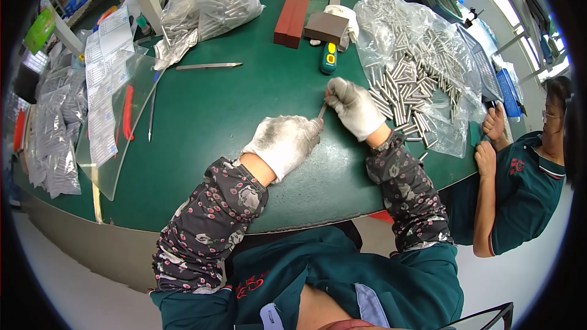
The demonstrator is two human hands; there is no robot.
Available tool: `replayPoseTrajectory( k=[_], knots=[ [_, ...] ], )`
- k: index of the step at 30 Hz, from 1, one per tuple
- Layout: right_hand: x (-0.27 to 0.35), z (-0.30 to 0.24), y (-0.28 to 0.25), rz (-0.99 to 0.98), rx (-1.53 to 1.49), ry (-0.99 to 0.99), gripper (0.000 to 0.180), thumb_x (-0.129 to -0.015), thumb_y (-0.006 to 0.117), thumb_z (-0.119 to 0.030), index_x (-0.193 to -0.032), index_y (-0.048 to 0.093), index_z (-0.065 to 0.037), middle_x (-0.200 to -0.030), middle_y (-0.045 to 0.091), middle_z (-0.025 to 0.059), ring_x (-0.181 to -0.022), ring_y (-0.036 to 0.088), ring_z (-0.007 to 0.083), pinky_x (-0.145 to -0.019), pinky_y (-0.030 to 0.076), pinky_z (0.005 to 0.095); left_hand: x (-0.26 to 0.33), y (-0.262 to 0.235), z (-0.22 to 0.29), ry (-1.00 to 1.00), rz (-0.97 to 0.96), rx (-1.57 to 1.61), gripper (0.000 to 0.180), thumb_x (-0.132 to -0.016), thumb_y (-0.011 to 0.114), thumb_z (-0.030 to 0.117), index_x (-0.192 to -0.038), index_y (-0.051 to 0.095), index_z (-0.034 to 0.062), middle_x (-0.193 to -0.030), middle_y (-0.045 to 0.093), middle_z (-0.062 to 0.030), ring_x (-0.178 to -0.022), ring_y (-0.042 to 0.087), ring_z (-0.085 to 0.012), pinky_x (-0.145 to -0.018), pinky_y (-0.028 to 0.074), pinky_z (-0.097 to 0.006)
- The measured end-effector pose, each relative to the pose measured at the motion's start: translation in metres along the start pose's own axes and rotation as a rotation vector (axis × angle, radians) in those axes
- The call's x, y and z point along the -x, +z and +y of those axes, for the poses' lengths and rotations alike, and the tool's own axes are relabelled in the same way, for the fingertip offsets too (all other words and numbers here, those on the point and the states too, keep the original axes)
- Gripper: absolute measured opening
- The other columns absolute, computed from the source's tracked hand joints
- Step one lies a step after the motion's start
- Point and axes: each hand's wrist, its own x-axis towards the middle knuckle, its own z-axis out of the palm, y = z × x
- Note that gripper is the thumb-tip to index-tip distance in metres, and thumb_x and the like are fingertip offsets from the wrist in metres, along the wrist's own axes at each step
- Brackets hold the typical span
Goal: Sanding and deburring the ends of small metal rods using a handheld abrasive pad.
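Left hand (pixel 282 145), in a white glove smudged grey, is closed with its fingertips gripping the near end of a slim metal rod (pixel 322 110). Its far end is pinched in the right hand (pixel 354 107), gloved likewise, so the rod spans the small gap between them over the green table (pixel 202 104). How the fingers lie beneath the gloves cannot be told. Just right of the right hand, a heap of metal pins (pixel 406 88) spills from a clear plastic bag (pixel 449 128). Beyond the hands lie a green-and-yellow handle (pixel 329 58), a brown block (pixel 327 26) and a long red bar (pixel 295 9). Farther left are a flat pointed strip (pixel 210 66) and a tilted clear sheet (pixel 131 128). At the right edge a co-worker (pixel 526 189) in a green shirt sits with both hands raised near a blue basket (pixel 509 93)
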Motion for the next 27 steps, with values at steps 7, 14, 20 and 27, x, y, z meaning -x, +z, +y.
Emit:
replayPoseTrajectory(
  k=[7,14,20,27],
  knots=[
    [0.008,-0.005,0.004,-0.066,-0.078,-0.022,0.012,-0.076,0.057,-0.008,-0.084,0.048,-0.006,-0.075,0.057,0.0125,-0.074,0.057,0.0318,-0.062,0.045,0.0378,0.001,-0.006,0.002,-0.039,-0.084,-0.003,0.026,-0.081,0.054,0.026,-0.104,0.058,0.0144,-0.081,0.062,-0.0088,-0.074,0.06,-0.027,-0.064,0.049,-0.039],
    [0.005,-0.005,0.005,-0.024,-0.081,-0.108,0.01,-0.079,0.055,-0.013,-0.083,0.048,-0.008,-0.074,0.056,0.012,-0.072,0.057,0.0318,-0.061,0.045,0.0385,-0.001,-0.002,-0.001,-0.037,-0.067,0.01,0.027,-0.082,0.053,0.027,-0.106,0.058,0.015,-0.081,0.062,-0.0085,-0.074,0.06,-0.027,-0.064,0.049,-0.039],
    [0.002,0.004,0.005,0.028,-0.007,-0.051,0.011,-0.08,0.055,-0.015,-0.082,0.047,-0.008,-0.074,0.056,0.0117,-0.072,0.056,0.032,-0.06,0.044,0.0387,0.0,-0.004,0.001,-0.035,-0.036,0.011,0.027,-0.082,0.053,0.027,-0.105,0.058,0.0144,-0.08,0.062,-0.0093,-0.073,0.06,-0.0272,-0.063,0.048,-0.038],
    [0.004,0.005,0.001,0.04,-0.066,-0.028,0.011,-0.079,0.057,-0.008,-0.081,0.048,-0.004,-0.074,0.054,0.0127,-0.073,0.056,0.0295,-0.062,0.044,0.0346,0.0,-0.001,0.0,-0.036,-0.063,-0.015,0.026,-0.082,0.053,0.027,-0.104,0.058,0.0145,-0.081,0.062,-0.009,-0.072,0.06,-0.0279,-0.062,0.049,-0.038]
  ],
)
